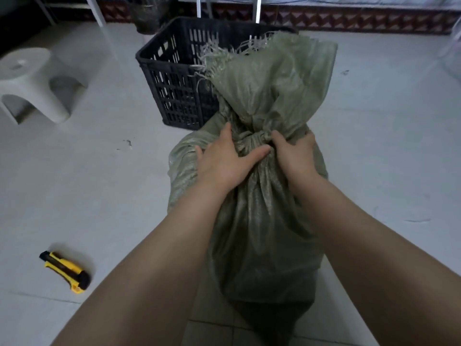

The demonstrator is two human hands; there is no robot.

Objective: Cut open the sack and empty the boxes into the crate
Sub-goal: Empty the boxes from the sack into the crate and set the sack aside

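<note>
Head view: a green woven sack [264,221] stands upright on the pale tiled floor [112,196], tied shut at the neck with its frayed top flopped back against a black slotted crate [174,78] just behind it. Left hand [222,161] is wrapped round the neck on its left side, thumb laid across just under the knot, and right hand [294,156] grips the neck's right side, fingers curled closed into the cloth. A yellow-and-black box cutter [65,272] lies on the floor well to the left – untouched – and a white stool [32,83] sits far left.
</note>
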